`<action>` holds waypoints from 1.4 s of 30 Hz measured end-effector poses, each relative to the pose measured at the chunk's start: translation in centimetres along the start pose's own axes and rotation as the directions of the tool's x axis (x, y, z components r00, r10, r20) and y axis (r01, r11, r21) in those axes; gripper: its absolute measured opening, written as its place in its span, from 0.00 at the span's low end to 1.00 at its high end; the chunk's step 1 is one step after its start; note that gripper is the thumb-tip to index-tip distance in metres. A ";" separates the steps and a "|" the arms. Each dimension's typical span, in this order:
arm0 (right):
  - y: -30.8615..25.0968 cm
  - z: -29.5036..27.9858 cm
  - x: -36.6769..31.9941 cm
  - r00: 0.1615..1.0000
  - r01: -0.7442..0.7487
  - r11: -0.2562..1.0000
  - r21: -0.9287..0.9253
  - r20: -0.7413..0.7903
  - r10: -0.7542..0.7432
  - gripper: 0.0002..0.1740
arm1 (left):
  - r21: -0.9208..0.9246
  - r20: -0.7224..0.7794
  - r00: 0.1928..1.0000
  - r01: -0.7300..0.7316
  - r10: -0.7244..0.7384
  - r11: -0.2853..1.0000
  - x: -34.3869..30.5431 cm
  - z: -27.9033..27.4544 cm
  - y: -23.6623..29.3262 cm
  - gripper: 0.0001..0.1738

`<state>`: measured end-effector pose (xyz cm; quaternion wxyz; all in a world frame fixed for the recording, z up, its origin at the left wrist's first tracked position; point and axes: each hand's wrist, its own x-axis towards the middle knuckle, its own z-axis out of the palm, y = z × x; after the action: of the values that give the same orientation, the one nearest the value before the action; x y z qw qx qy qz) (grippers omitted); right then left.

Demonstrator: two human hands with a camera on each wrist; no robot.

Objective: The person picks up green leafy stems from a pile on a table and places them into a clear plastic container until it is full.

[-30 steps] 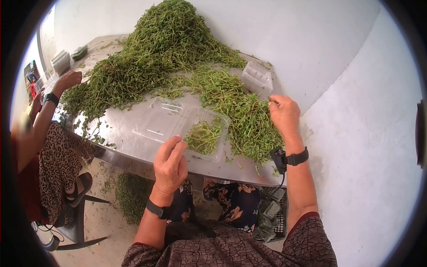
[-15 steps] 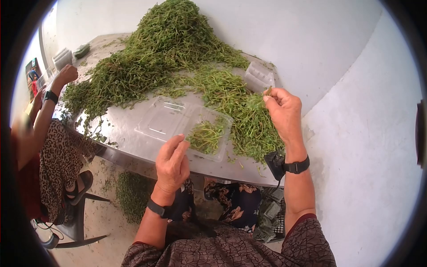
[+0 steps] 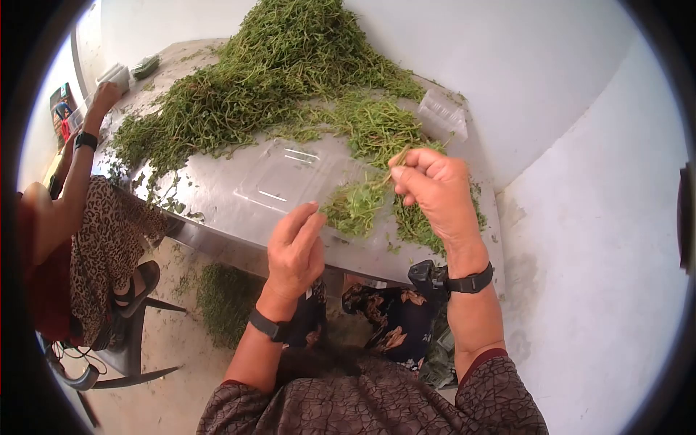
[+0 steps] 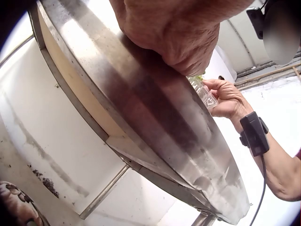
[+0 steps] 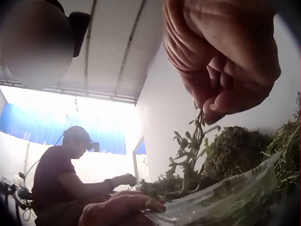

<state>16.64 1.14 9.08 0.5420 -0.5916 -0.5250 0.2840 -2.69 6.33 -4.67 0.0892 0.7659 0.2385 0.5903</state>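
A clear plastic clamshell container [image 3: 279, 177] lies unfolded on the metal table, its near half holding some leafy green sprigs [image 3: 355, 210]. At its front edge, my left hand [image 3: 296, 246] pinches the rim between thumb and fingers. My right hand [image 3: 435, 192] is raised over the container's right side and pinches a few thin stems [image 5: 200, 120] between thumb and fingertips. Their small leaves hang down toward the container in the right wrist view. A loose heap of greens [image 3: 380, 127] spreads behind and beside the right hand, which hides part of it.
A tall pile of greens [image 3: 290, 65] covers the back of the table [image 3: 217, 192]. Stacked clear containers [image 3: 442, 116] stand at the back right, by the white wall [image 3: 580, 217]. On the left, another person [image 3: 72, 196] sits with an arm over the table. More greens [image 3: 228, 304] lie below.
My right hand has moved left from the loose heap to above the container, bringing the pinched stems with it. The left hand stays at the rim. The view has shifted slightly.
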 end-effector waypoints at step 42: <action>7.5 3.2 -8.6 0.831 0.527 0.770 -0.359 0.028 -0.556 0.14 | 0.095 0.530 0.837 -0.217 0.135 0.972 4.5 -3.3 4.1 0.33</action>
<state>13.59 -4.67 -0.78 0.5064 -0.5129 -0.6931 -0.0065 -3.88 4.40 1.84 0.0373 0.9200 0.1780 0.3472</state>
